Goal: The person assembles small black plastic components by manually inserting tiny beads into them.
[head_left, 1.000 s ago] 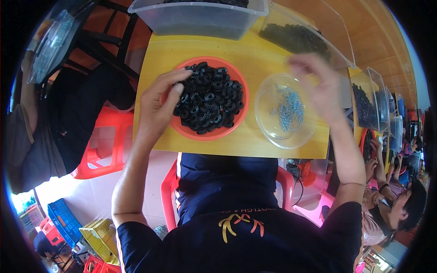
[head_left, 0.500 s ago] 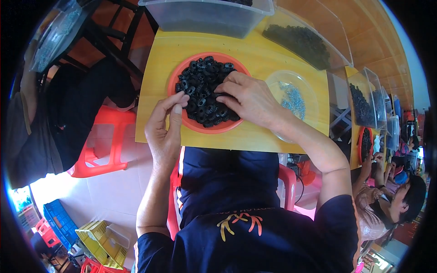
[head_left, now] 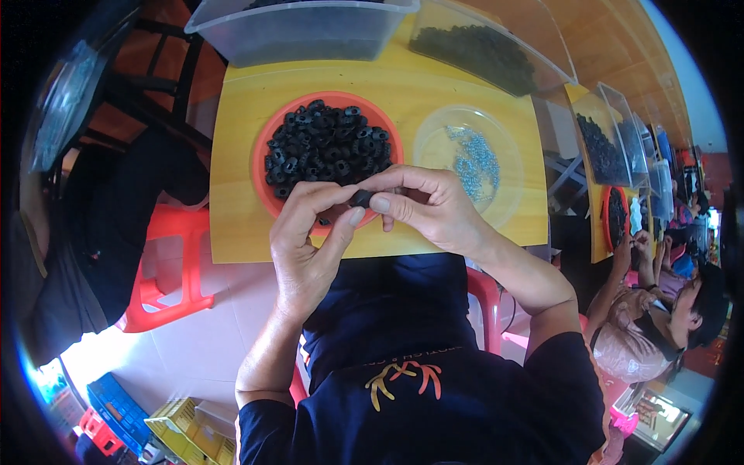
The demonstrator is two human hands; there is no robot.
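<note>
A small black plastic cord lock piece [head_left: 360,198] sits between the fingertips of both hands, over the front rim of an orange-red bowl [head_left: 262,186]. My left hand [head_left: 308,232] is closed, thumb and forefinger pinching its left side. My right hand [head_left: 430,205] holds the other side between thumb and forefinger. In the bowl lies a heap of similar black pieces with holes [head_left: 329,143]. Right of it, a clear round dish [head_left: 508,147] holds many tiny silvery metal parts [head_left: 474,164], apparently springs.
Beyond the bowl stand a translucent bin [head_left: 310,39] and a clear tray of dark pieces [head_left: 473,54] on the yellow table [head_left: 232,232]. A red stool [head_left: 174,263] is at left, beside a seated person in dark clothes. At right another person [head_left: 639,333] works at a similar table.
My right hand has come out of the heap with a black piece and met my left hand near the bowl's front rim. Both hands now pinch it. The view has shifted slightly.
</note>
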